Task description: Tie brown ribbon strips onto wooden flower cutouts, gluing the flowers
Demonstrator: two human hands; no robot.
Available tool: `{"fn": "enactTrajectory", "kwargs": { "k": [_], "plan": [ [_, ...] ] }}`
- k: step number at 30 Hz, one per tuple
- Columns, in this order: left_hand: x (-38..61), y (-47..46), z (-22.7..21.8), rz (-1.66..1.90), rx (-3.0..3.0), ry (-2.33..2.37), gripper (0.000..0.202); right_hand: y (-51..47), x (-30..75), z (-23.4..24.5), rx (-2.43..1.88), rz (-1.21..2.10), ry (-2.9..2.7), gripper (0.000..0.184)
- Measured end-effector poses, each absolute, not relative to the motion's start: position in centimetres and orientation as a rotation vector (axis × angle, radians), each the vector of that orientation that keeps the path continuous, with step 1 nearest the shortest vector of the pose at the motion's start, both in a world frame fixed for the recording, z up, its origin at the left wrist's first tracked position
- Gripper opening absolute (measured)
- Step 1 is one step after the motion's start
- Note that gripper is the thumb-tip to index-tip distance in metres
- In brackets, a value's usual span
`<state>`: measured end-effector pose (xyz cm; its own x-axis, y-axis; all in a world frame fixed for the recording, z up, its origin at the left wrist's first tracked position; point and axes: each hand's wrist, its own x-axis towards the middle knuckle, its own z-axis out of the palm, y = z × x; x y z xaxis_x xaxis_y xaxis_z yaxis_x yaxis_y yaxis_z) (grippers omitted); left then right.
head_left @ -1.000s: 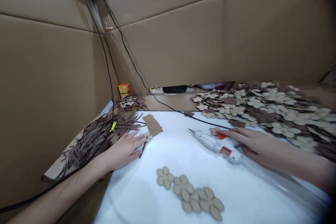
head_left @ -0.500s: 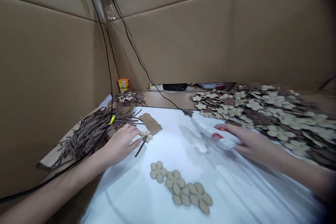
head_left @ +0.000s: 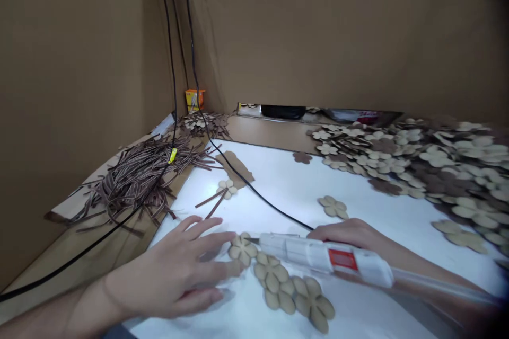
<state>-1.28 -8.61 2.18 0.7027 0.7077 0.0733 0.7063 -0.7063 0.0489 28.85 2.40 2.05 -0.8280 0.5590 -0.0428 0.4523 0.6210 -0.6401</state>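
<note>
Toward our white board's (head_left: 286,180) near edge, the glue gun (head_left: 302,254) has come to the leftmost beige flower (head_left: 240,251), so our work centres there; its long axis runs left to right, nozzle (head_left: 252,241) pointing left. Our right hand (head_left: 356,234) wraps the gun, fingertips hidden; our left hand's (head_left: 175,265) spread fingers reach the flower's edge.

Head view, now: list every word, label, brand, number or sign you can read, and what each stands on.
No text can be read.
Orange box: print too small.
Package with red marking, at the back: too blurred.
Yellow tag: any marking too small.
Red panel of the white glue gun: any lettering too blurred.
</note>
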Motion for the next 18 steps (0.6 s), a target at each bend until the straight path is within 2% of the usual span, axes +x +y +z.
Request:
{"fn": "enactTrajectory", "kwargs": {
  "k": [7,18],
  "plan": [
    [-1.28,-7.79,1.83,0.092,2.763,1.102,0.042,2.87,29.73,0.89,-0.875,1.099,-2.746,0.016],
    [-1.34,-7.57,1.75,0.135,2.590,1.107,0.042,2.46,28.93,1.82,-1.011,1.097,-2.886,0.011]
  ]
}}
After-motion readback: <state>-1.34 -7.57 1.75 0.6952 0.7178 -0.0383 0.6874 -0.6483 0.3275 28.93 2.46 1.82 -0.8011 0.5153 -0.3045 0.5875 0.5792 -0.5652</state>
